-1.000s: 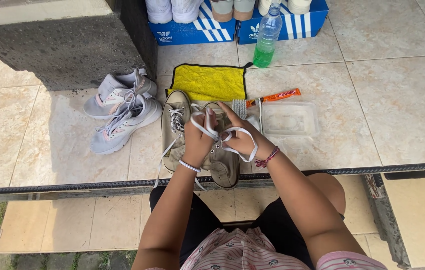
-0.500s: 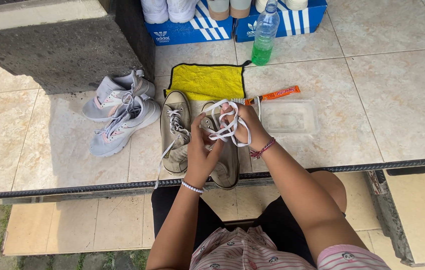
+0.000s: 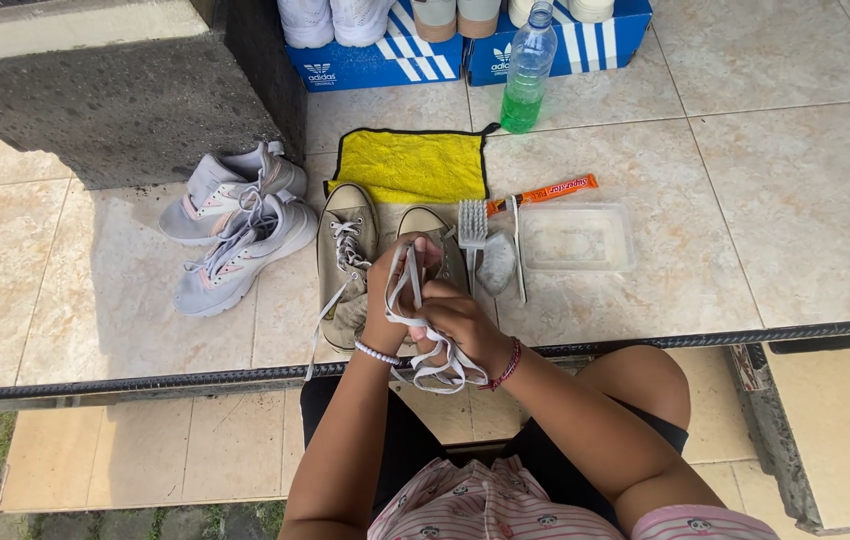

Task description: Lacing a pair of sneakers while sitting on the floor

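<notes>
Head view, person seated at a tiled floor ledge. Left hand (image 3: 392, 290) and right hand (image 3: 460, 322) meet at frame centre, both closed on a white shoelace (image 3: 423, 340): left fingers pinch the upper part of it, right fingers wrap a bunched loop that hangs toward 6 o'clock near the wrist. The lace runs up at 12 o'clock to the right beige canvas shoe (image 3: 442, 240), which lies on the floor just beyond the hands, partly hidden by them; whether any of the lace sits in its eyelets cannot be told. The left beige canvas shoe (image 3: 345, 262), at 9 o'clock of the hands, has its lace threaded, ends trailing loose toward 7 o'clock. Judged progress: lace work on the right shoe looks midway, most of the lace free in the hands; left shoe untouched. At 2 o'clock: a white brush (image 3: 472, 225), a grey cloth lump (image 3: 496, 264), a clear plastic tub (image 3: 578, 238), an orange tube (image 3: 543, 192). At 12 o'clock a yellow cloth (image 3: 411, 165), beyond it a bottle of green liquid (image 3: 527, 68) and blue shoeboxes (image 3: 375, 60). At 9–10 o'clock, well apart, a pair of grey sneakers (image 3: 235, 232).
</notes>
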